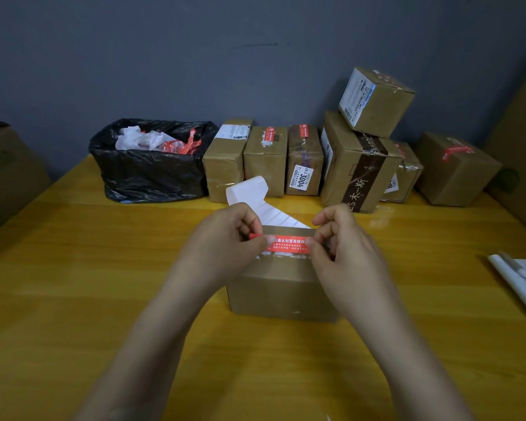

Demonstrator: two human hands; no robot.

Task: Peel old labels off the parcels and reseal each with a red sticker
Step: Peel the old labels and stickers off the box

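Observation:
A brown cardboard parcel point(281, 291) stands on the yellow table point(73, 284) right in front of me. Stretched over its top is a red sticker point(287, 244) with white print. My left hand point(225, 238) pinches the sticker's left end, and my right hand point(340, 241) pinches its right end. Both hands hover over the parcel's top edge. Behind the parcel, a white strip of backing paper point(255, 197) curls upward from the table.
A black rubbish bag point(146, 174) with white and red scraps sits at back left. Several parcels point(304, 161) line the back wall, one box point(375, 101) stacked on top. Large cartons stand at far left point(3, 174) and far right point(520, 165). White sheets point(520, 281) lie at right.

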